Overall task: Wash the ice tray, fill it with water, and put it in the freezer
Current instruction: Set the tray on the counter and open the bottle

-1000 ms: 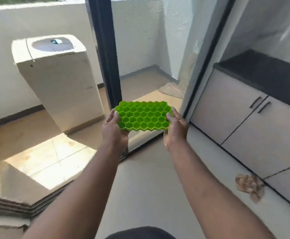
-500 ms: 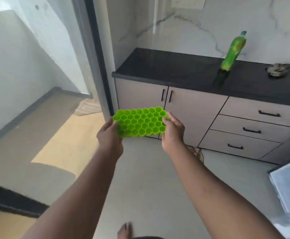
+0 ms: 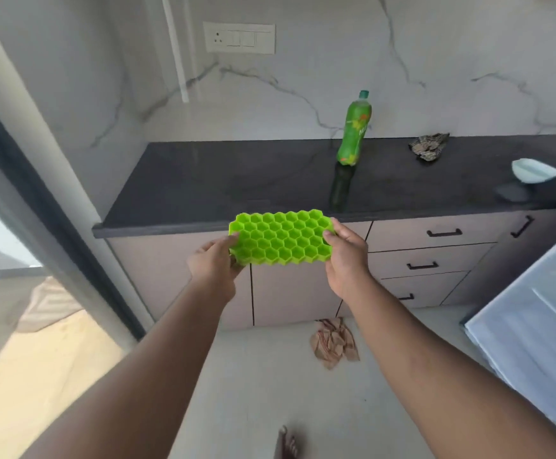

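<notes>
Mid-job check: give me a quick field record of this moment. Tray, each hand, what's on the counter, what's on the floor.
tray: green honeycomb ice tray, held roughly level in front of the cabinets, cells facing up
left hand: left hand grips the tray's left end
right hand: right hand grips the tray's right end
water in tray: cannot tell
counter: dark countertop with an upright green bottle, a crumpled rag and a white dish
floor: crumpled cloth by the cabinet base
</notes>
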### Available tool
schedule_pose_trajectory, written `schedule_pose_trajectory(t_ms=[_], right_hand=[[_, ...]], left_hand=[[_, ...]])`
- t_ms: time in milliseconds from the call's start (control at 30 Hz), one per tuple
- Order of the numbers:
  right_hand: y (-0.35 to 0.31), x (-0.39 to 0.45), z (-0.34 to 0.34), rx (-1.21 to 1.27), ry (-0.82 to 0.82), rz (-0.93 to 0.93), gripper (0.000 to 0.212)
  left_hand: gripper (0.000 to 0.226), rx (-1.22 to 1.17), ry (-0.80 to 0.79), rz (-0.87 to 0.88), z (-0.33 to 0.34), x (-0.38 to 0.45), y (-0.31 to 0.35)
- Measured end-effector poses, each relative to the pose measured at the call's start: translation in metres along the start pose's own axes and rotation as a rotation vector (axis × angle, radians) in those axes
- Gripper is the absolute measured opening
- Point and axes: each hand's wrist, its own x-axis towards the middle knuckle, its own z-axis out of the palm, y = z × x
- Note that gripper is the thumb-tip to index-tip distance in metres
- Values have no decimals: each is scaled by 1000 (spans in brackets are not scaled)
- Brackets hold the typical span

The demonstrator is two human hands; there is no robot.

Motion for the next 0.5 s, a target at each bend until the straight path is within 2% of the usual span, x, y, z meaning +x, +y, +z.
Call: schedule_pose_trajectory(t_ms=[233, 500], right_hand=[[-13, 155, 7, -117, 57, 86, 47], [-30, 295, 27, -234, 108, -3, 46]], left_hand=[[11, 128, 44, -122, 98, 117, 1], [14, 233, 68, -130, 188, 217, 3]])
